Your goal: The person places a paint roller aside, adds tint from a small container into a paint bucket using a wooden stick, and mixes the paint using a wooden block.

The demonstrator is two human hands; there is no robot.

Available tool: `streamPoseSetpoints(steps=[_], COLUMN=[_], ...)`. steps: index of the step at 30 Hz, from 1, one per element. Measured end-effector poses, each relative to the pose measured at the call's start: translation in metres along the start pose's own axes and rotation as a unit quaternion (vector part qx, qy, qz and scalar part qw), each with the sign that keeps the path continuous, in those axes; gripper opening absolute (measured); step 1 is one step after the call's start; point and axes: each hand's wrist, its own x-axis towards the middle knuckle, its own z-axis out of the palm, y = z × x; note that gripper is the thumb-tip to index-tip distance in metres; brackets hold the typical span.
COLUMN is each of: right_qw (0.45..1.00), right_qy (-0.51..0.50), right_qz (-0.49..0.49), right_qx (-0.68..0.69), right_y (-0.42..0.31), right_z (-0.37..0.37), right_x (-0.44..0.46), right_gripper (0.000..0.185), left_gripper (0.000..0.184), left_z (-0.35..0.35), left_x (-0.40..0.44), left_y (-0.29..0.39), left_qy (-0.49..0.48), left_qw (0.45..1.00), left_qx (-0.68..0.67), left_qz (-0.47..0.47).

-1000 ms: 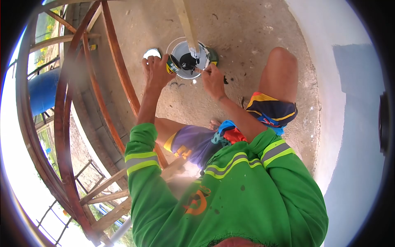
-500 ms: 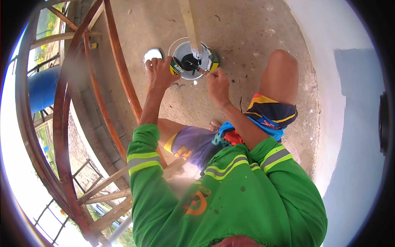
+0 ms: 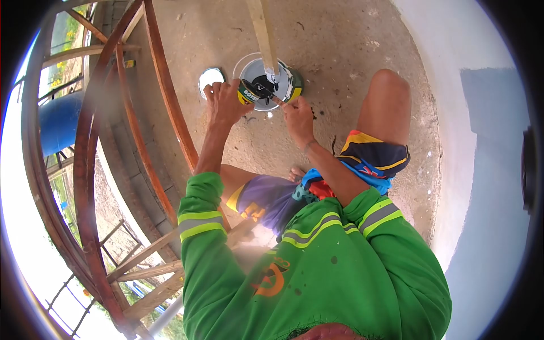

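Note:
My left hand [image 3: 225, 105] is closed around a small green and yellow paint can [image 3: 245, 95], tipped over the inside of a larger bucket [image 3: 293, 85]. Black paint [image 3: 262, 85] lies against the pale grey contents of that bucket. Between the fingers of my right hand [image 3: 299, 116] is a thin stick-like tool [image 3: 277, 101], its far end dark and at the can's mouth. Whether that end is a brush or a plain stick is too small to tell. A long wooden pole [image 3: 262, 34] reaches down into the bucket, its lower end coated in pale paint.
A can with a white top [image 3: 211, 79] stands left of the bucket on the concrete floor [image 3: 340, 39]. Red-brown wooden bars [image 3: 165, 85] run along the left. A part-painted wall [image 3: 493, 147] rises at the right. Beyond the bars is a blue barrel [image 3: 59, 123].
My right hand and the tool have shifted slightly left and down, with the tool's end closer to the can's mouth. The small can stays tipped over the bucket.

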Motion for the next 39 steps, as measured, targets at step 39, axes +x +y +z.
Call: streamPoseSetpoints(steps=[39], right_qw=[0.847], right_qy=[-0.040], right_qz=[0.341], right_qx=[0.407], right_y=[-0.006], right_z=[0.023], right_x=[-0.005], right_gripper=[0.023], left_gripper=[0.070], left_z=[0.004], left_x=[-0.029], left_y=[0.004], left_qy=[0.078], left_qw=[0.996], left_qx=[-0.024], left_qz=[0.034])
